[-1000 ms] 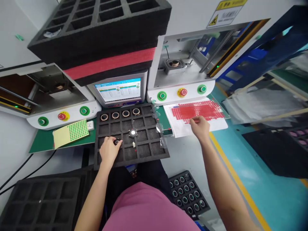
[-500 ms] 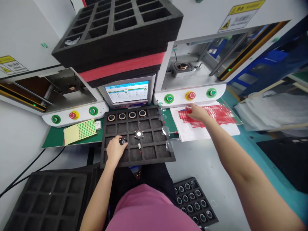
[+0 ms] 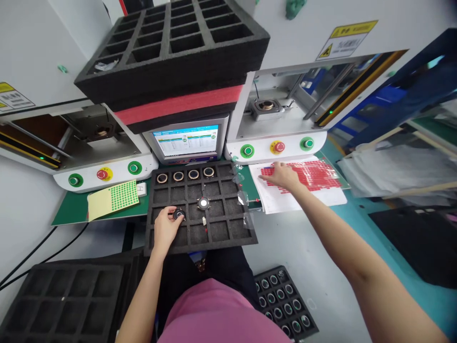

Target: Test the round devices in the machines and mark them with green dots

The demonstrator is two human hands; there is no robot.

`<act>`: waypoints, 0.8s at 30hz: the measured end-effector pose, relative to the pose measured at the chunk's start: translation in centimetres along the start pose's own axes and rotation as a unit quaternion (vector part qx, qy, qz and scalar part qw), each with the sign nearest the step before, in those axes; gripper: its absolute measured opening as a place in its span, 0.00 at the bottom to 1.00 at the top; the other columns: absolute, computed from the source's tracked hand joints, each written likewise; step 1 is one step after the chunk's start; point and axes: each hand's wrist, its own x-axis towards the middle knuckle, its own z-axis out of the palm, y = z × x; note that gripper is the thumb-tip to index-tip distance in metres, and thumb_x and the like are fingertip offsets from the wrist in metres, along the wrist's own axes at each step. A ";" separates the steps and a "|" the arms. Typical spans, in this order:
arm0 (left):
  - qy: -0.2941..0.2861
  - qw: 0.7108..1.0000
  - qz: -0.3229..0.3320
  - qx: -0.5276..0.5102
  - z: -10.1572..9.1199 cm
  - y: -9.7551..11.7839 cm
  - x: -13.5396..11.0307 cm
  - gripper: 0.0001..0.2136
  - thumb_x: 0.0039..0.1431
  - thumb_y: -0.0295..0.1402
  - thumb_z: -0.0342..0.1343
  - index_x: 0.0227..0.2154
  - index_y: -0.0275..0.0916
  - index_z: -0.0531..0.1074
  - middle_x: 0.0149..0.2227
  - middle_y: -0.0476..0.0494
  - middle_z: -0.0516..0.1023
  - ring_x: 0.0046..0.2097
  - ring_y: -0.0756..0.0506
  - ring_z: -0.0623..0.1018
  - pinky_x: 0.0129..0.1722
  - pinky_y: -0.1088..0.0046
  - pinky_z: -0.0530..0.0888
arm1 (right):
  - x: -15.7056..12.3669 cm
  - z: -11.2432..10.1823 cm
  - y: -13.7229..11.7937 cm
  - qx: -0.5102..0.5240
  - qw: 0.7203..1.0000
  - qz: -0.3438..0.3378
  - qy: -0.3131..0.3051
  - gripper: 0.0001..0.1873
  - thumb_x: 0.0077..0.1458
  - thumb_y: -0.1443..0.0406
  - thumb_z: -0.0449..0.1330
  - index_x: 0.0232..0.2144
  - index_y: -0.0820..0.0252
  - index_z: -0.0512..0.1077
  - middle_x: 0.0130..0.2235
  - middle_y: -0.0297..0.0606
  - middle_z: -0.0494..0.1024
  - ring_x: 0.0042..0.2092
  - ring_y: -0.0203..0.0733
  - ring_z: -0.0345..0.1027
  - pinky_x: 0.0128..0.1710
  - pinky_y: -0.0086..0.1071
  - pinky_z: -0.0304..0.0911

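A black foam tray [image 3: 228, 233] with square cells lies in front of me. My left hand [image 3: 164, 228] rests on it, fingers curled round a small round black part [image 3: 178, 215]. Several ring-shaped parts [image 3: 185, 175] fill the tray's top row, and a shiny round part [image 3: 203, 203] sits in a middle cell. My right hand [image 3: 282, 175] reaches out to the sheet of red stickers [image 3: 314, 172] on white paper, fingertips pressed on its left edge; what they pinch, if anything, is too small to see.
A stack of black foam trays [image 3: 171, 52] sits on a monitor [image 3: 185, 140]. Machines with green and red buttons [image 3: 277, 146] stand left and right. A yellow sheet of green dots [image 3: 114, 198] lies left. More trays lie at the lower left [image 3: 60, 295] and on the floor [image 3: 285, 305].
My right hand moved from the lower part of the red sticker sheet up to its left edge. My left hand stayed on the small black part in the tray.
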 end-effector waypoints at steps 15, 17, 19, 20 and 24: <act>0.019 0.998 0.054 -0.020 0.5 -0.9 0.0 0.09 0.54 0.30 0.59 0.39 0.36 0.74 0.39 0.41 0.80 0.35 0.45 0.81 0.39 0.68 0.79 | 0.1 0.2 0.7 -0.004 0.999 -0.042 -0.008 0.20 0.63 0.60 0.56 0.54 0.64 0.67 0.50 0.45 0.74 0.51 0.46 0.69 0.52 0.44 0.64; 0.033 0.997 0.068 -0.011 0.6 -0.8 -0.2 0.09 0.54 0.29 0.58 0.39 0.36 0.73 0.40 0.39 0.79 0.38 0.42 0.81 0.42 0.64 0.79 | 0.3 -0.1 1.7 -0.012 0.996 -0.084 -0.020 0.21 0.61 0.59 0.60 0.54 0.62 0.68 0.54 0.44 0.72 0.54 0.47 0.66 0.56 0.46 0.61; 0.057 0.995 0.087 0.006 0.6 -0.2 -0.3 0.09 0.55 0.29 0.56 0.39 0.36 0.73 0.44 0.36 0.77 0.45 0.38 0.79 0.49 0.56 0.76 | 0.7 -0.3 2.5 -0.021 0.992 -0.115 -0.037 0.21 0.60 0.59 0.62 0.52 0.62 0.69 0.55 0.44 0.70 0.56 0.48 0.65 0.58 0.48 0.60; 0.073 0.992 0.104 0.020 0.7 0.2 -0.4 0.08 0.55 0.28 0.56 0.39 0.36 0.73 0.47 0.34 0.76 0.50 0.35 0.77 0.53 0.52 0.74 | 0.8 -0.4 2.7 -0.026 0.991 -0.125 -0.047 0.20 0.60 0.59 0.62 0.52 0.61 0.70 0.55 0.44 0.71 0.56 0.48 0.65 0.57 0.49 0.60; 0.126 0.963 0.222 0.091 1.3 3.3 -0.2 0.09 0.57 0.27 0.56 0.40 0.34 0.74 0.50 0.31 0.74 0.54 0.33 0.73 0.55 0.51 0.72 | 1.8 -0.5 3.0 -0.041 0.986 -0.140 -0.081 0.19 0.60 0.58 0.62 0.50 0.62 0.71 0.52 0.43 0.72 0.55 0.49 0.65 0.57 0.51 0.61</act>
